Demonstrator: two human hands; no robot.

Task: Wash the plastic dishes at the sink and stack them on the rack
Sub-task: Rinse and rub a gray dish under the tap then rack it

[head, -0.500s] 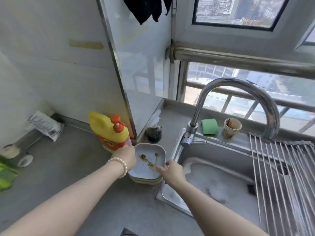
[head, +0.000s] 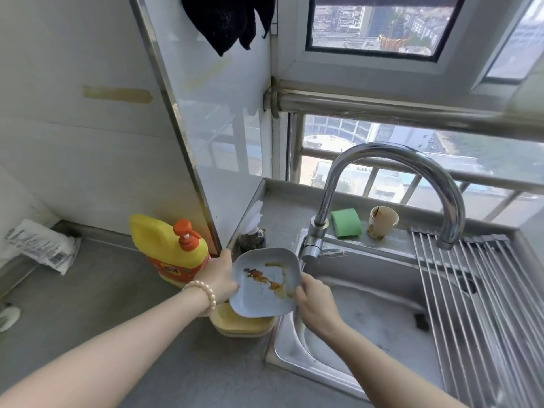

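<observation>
Both bare forearms stretched forward from the lower edge of view, converging on the plate (head: 262, 282). Left hand (head: 219, 275) on the plate's left rim, fingers curled behind it, thumb up along the edge, a bead bracelet (head: 203, 293) around the wrist. Right hand (head: 313, 298) pinching the plate's right rim, back of the hand turned up, fingers bent over the edge. Left arm coming in from the plate's lower left, right arm from its lower right.
</observation>
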